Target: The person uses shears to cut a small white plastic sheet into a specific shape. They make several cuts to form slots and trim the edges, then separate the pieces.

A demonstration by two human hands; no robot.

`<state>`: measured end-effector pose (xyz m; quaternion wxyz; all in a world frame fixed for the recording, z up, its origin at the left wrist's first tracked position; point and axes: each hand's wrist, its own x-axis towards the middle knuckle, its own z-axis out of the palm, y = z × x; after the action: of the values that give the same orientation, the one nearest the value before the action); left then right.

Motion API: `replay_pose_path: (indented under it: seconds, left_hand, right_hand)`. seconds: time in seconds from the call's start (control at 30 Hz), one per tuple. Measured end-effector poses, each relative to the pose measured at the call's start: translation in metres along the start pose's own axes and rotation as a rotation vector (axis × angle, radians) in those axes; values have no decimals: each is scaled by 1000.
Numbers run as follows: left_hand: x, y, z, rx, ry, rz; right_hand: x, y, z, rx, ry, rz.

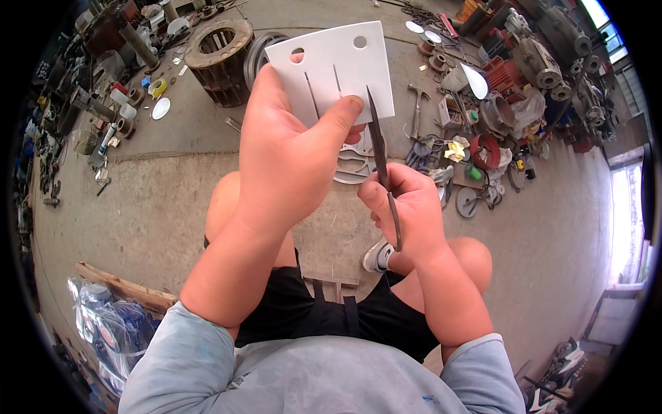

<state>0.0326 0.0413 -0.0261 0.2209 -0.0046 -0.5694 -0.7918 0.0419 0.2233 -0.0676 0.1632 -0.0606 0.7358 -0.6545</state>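
A: Concrete floor [158, 200] ran bare across the near left and middle; clutter sat along the far and right edges. Rusty slotted motor core [219, 61] stood far left of centre, hammer [416, 110] and a red ring [487, 150] lay far right among small parts. Plastic-wrapped bundle [103, 321] lay near left against a wooden plank [124, 288].

B: Room around the hands?

A: Open floor below and to the left of them. Seated person's bare knees showed on either side of the forearms, a white shoe [378, 257] between.

B: Where was the sheet?

A: White sheet [338, 65] was held up, far of centre, above the knees. Left hand [289, 155] gripped its lower edge, thumb pressed on the front face near the right corner, fingers behind it.

B: And the right hand?

A: Right hand [407, 207] was clenched round dark scissors [381, 162], just near and right of the sheet. Blade pointed up and touched the sheet's lower right part, close beside the left thumb.

B: Sheet's look?

A: Roughly square, thin, flat, plain white. Two round holes near the far edge, two narrow slits running down from the middle toward the gripped edge. Tilted slightly, right side higher.
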Motion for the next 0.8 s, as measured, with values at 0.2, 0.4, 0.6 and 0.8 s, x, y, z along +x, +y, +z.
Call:
replay_pose_path:
  seconds: [0.2, 0.4, 0.6, 0.8]
  left_hand:
    - [0, 0, 2, -12, 14, -5]
    - [-1, 0, 3, -22, 13, -18]
    - [-1, 1, 3, -14, 5, -14]
    - [-3, 3, 4, 6, 9, -9]
  right_hand:
    - [-2, 1, 3, 81, -30, 61]
    - [-3, 0, 0, 123, -67, 41]
    - [-3, 1, -1, 110, -63, 70]
    - [0, 1, 2, 137, -43, 25]
